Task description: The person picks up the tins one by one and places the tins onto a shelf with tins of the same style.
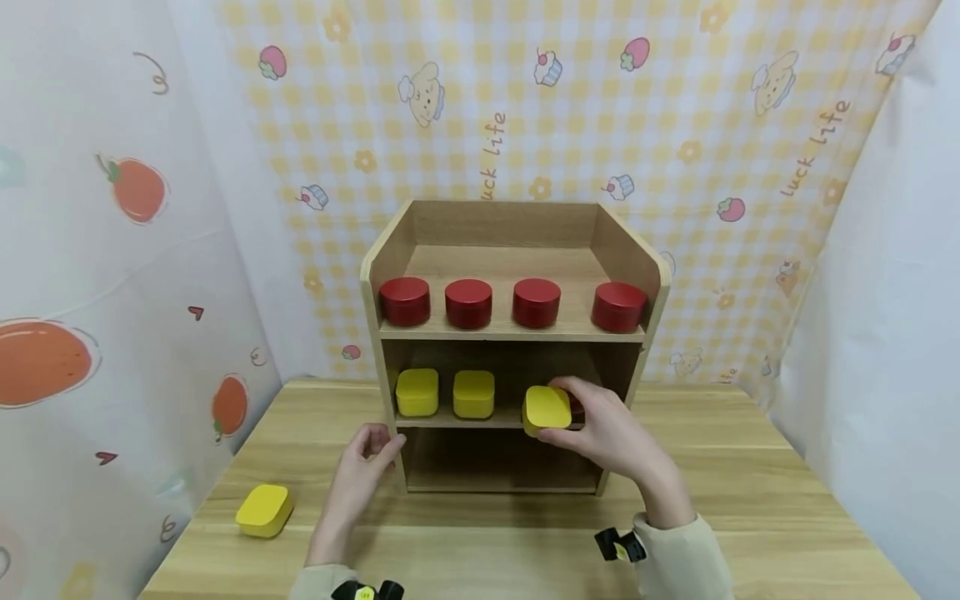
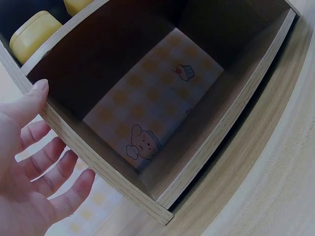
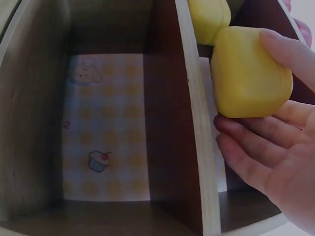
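Note:
My right hand (image 1: 611, 429) pinches a yellow rounded-square box (image 1: 547, 409) between thumb and fingers, at the front edge of the wooden shelf's (image 1: 510, 337) middle tier. In the right wrist view this yellow box (image 3: 251, 73) is in front of the tier, beside another yellow box (image 3: 209, 17). Two like it, a yellow box (image 1: 417, 392) and a second yellow box (image 1: 473, 394), stand to its left on that tier. My left hand (image 1: 360, 467) is at the shelf's left side panel, its thumb (image 2: 37, 96) touching the front edge and its fingers loosely bent outside.
Several round red tins, among them one red tin (image 1: 468, 303), line the top tier. Another yellow box (image 1: 265, 510) lies on the wooden table (image 1: 480, 550) at the left. The bottom tier (image 1: 502, 475) has a dark interior. A patterned cloth (image 1: 480, 100) hangs behind.

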A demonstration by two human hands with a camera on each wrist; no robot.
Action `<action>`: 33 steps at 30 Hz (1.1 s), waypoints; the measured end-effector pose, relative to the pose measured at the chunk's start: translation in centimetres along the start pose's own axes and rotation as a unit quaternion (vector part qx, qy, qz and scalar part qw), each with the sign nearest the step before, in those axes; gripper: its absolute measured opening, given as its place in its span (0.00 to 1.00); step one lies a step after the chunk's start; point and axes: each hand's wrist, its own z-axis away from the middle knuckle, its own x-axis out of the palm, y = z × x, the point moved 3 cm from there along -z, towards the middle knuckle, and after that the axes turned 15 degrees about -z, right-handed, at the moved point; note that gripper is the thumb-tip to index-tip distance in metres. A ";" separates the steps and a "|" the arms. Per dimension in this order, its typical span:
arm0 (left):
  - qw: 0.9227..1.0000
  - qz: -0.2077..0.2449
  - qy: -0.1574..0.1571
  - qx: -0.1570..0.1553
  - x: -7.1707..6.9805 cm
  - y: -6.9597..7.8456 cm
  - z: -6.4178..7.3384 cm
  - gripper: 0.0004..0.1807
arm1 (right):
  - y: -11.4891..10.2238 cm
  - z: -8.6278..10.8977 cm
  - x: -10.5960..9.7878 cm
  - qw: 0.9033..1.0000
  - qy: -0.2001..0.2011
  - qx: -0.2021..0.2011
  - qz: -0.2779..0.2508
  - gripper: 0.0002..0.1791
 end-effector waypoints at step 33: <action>1.000 -0.001 0.000 0.003 0.0 -0.1 0.0 0.18 | 1.2 -4.2 0.9 0.994 -0.063 0.090 0.004 0.36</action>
